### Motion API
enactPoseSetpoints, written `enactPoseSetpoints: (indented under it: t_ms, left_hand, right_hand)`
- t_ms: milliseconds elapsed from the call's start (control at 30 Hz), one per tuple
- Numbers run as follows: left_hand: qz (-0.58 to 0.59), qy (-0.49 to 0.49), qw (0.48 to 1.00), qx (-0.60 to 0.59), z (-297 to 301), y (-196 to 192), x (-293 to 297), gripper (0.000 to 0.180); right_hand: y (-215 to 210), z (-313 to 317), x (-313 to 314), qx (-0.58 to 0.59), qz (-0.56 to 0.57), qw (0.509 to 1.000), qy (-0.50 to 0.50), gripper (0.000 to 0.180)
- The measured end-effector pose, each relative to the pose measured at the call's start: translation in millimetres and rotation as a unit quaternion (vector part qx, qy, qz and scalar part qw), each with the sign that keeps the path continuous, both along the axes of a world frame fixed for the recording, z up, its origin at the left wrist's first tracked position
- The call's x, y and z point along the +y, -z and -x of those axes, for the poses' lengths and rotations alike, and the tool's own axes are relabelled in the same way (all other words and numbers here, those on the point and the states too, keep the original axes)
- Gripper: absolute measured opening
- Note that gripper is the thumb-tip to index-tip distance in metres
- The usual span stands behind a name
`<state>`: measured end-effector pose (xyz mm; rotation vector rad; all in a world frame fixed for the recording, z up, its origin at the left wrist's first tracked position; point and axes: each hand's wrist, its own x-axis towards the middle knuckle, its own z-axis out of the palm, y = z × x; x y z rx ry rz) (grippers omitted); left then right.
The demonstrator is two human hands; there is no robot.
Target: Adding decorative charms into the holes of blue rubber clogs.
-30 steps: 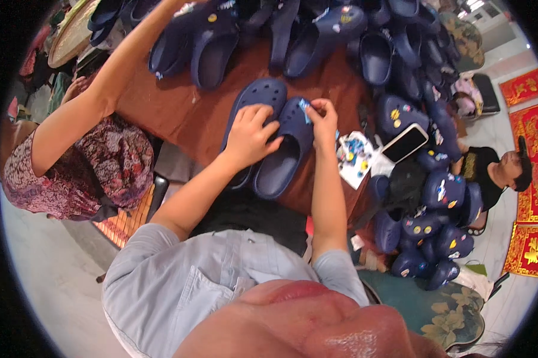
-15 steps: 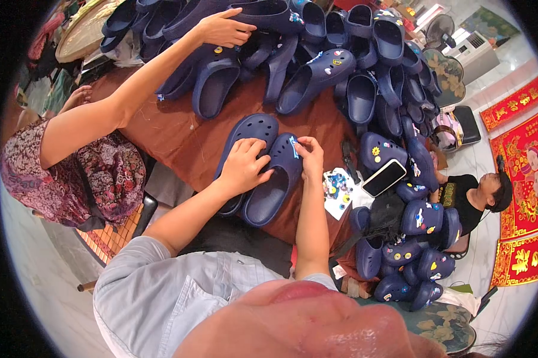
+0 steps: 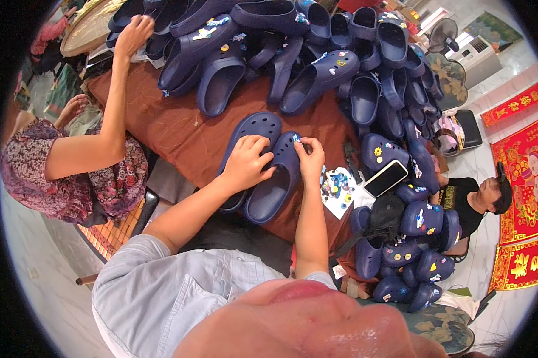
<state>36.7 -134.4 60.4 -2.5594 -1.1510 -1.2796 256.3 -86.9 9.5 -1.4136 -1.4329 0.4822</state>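
Two navy foam clogs lie side by side on the brown cloth, toes pointing away from me. My left hand (image 3: 245, 164) is closed over the left clog (image 3: 258, 124), its fingers curled down between the pair and touching the edge of the right clog (image 3: 269, 194). At the right clog's toe, my right hand (image 3: 310, 160) pinches a small blue-and-white shoe charm (image 3: 296, 138) against the holed upper. Whether the charm sits in a hole cannot be seen. Beside my right wrist, a white sheet (image 3: 338, 209) carries several loose charms.
A big heap of navy clogs (image 3: 221, 83) covers the far side of the brown cloth (image 3: 161, 128). More decorated clogs (image 3: 421, 219) are piled at right, near a phone (image 3: 385, 178) and a black bag (image 3: 385, 218). One person (image 3: 87, 158) sits at left, another (image 3: 474, 197) at far right.
The left person's arm has drawn back leftward from the heap, where a clog with charms now shows. My right fingers and the charm are slightly nearer the toe; my left hand has barely moved.
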Motion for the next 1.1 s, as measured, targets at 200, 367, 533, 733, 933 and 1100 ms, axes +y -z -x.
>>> enactPoseSetpoints:
  t_ms: [200, 367, 533, 733, 933, 1100]
  left_hand:
    - [-0.006, 0.002, 1.0, -0.001, -1.7, 1.1, 0.9, 0.033]
    - [-0.004, 0.005, 1.0, -0.003, -2.9, -0.2, -0.4, 0.033]
    - [-0.002, 0.004, 1.0, 0.0, -2.8, 0.1, -1.3, 0.033]
    - [-0.008, -0.002, 1.0, 0.002, -2.9, 0.7, -1.5, 0.033]
    - [-0.008, -0.003, 1.0, 0.002, -3.2, -0.4, -2.5, 0.033]
    - [-0.007, -0.004, 1.0, 0.002, -3.3, -2.3, -3.5, 0.033]
  right_hand:
    - [-4.1, -1.4, -2.2, 0.015, 0.014, 1.0, -0.006, 0.019]
    - [1.2, -5.6, -0.6, 0.046, 0.026, 0.998, -0.017, 0.018]
    - [3.6, -7.0, 0.8, 0.04, 0.029, 0.999, -0.021, 0.018]
    - [4.5, -5.8, 1.1, 0.052, 0.027, 0.998, -0.023, 0.017]
    - [4.2, -5.7, 0.8, 0.051, 0.027, 0.998, -0.024, 0.018]
    - [4.5, -5.2, 0.3, 0.042, 0.025, 0.999, -0.019, 0.018]
